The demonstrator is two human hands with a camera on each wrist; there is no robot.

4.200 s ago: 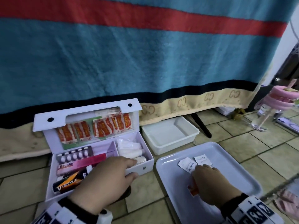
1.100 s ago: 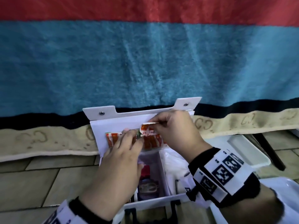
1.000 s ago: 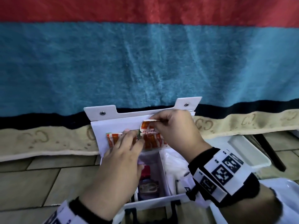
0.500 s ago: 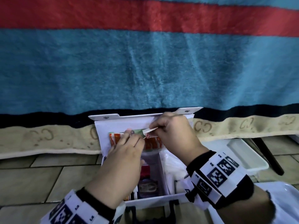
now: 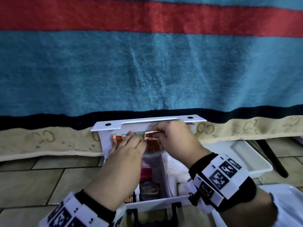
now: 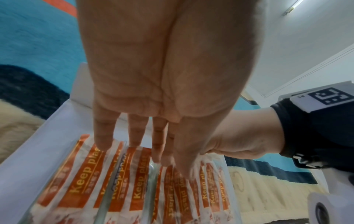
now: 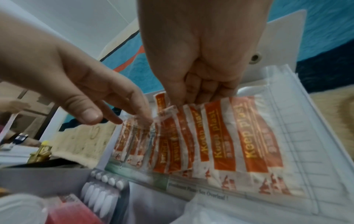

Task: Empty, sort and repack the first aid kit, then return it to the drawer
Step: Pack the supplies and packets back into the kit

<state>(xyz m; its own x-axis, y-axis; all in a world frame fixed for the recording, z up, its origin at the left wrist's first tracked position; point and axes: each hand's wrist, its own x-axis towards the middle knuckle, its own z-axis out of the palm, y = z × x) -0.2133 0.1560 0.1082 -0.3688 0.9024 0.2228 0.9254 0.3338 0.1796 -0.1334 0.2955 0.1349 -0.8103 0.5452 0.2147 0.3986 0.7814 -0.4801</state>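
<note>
The white first aid kit (image 5: 105,145) lies open on the floor with its lid (image 5: 147,122) upright. Orange "Keep plast" plasters (image 5: 154,145) (image 6: 86,174) (image 7: 249,136) sit in a clear pocket inside the lid. My left hand (image 5: 131,136) (image 6: 138,145) lays straight fingers on the pocket and plasters. My right hand (image 5: 157,132) (image 7: 182,103) pinches the top end of the plasters, fingers curled. In the kit's base are a pink box (image 5: 146,172), a white blister pack (image 7: 103,194) and white bagged dressings (image 5: 177,172), partly hidden by my arms.
A striped blue and red blanket (image 5: 147,71) hangs right behind the kit. A white tub (image 5: 246,154) stands on the tiled floor (image 5: 41,177) to the right, a black leg (image 5: 270,156) beyond it. A white tray (image 5: 287,202) is at the lower right.
Four seconds ago my hands were on the kit's base and the tray; now both are at the lid pocket. Over the last second they stay there, the right hand still pinching the plasters.
</note>
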